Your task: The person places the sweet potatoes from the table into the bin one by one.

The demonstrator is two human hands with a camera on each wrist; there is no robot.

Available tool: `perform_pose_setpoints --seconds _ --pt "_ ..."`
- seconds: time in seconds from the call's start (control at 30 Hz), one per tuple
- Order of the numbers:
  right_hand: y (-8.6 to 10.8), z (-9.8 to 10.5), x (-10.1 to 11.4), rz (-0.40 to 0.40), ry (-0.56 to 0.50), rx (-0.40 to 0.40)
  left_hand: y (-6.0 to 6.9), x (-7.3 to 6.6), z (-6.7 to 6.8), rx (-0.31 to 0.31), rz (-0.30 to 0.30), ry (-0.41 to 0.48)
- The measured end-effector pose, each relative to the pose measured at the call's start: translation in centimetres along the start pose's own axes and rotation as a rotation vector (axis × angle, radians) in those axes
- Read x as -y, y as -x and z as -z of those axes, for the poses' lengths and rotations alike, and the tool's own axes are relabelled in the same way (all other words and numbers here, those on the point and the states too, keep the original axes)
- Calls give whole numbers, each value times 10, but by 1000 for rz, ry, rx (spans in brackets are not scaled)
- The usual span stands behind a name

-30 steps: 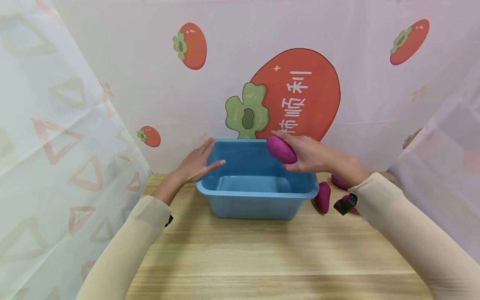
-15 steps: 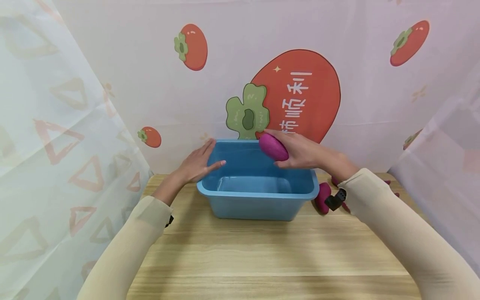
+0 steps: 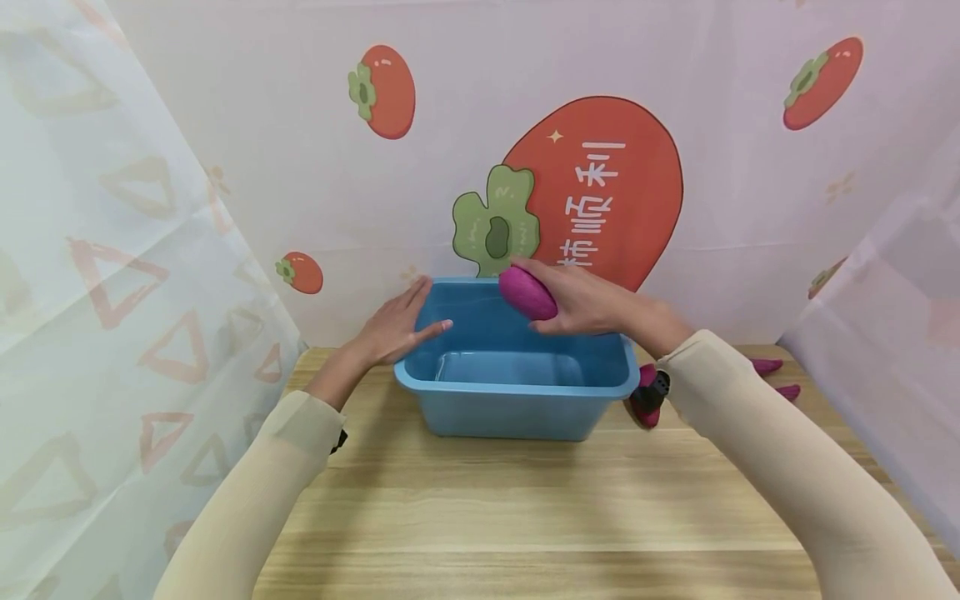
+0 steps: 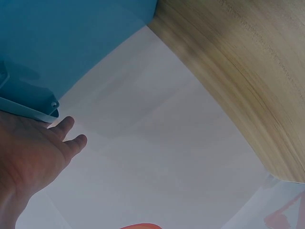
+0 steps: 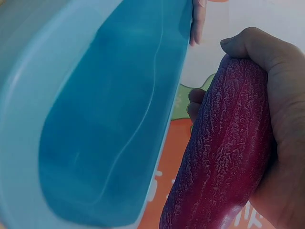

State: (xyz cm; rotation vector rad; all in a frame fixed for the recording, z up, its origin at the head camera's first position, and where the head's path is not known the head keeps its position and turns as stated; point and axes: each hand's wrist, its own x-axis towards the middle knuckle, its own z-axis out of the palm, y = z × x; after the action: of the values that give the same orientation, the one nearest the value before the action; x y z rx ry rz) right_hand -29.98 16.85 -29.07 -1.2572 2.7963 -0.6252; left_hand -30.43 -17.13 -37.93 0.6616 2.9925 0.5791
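A blue plastic basin [image 3: 510,415] stands on the wooden table against the back wall. On its left rim rests my left hand [image 3: 392,329], fingers straight and thumb spread over the inside. The left wrist view shows the same hand [image 4: 33,155] beside the basin wall [image 4: 71,38]. Over the right half of the basin, near its far rim, my right hand [image 3: 588,300] grips a purple sweet potato [image 3: 527,293]. Up close, the wrinkled sweet potato [image 5: 228,133] lies between thumb and fingers, some fingers hidden behind it. The visible basin floor is bare.
To the basin's right lies another purple sweet potato [image 3: 648,414], partly behind the black wrist camera [image 3: 658,389]. Two pointed purple ends [image 3: 767,366] show past the right sleeve [image 3: 757,417]. Printed cloth walls [image 3: 720,192] stand behind and at both sides.
My right hand has moved left over the basin with the sweet potato in its grip. Its sleeve now covers more of the sweet potatoes at the right. My left hand has stayed put.
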Motion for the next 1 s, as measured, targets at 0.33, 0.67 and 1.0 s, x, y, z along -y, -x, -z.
perform_pose_setpoints --seconds 0.33,0.67,1.0 --pt "-11 -8 6 22 -4 29 -1 0 1 4 -1 -7" --pt "-15 -15 6 47 11 28 1 -1 1 7 7 1" --pt "-14 -15 8 9 107 26 0 0 1 5 4 4"
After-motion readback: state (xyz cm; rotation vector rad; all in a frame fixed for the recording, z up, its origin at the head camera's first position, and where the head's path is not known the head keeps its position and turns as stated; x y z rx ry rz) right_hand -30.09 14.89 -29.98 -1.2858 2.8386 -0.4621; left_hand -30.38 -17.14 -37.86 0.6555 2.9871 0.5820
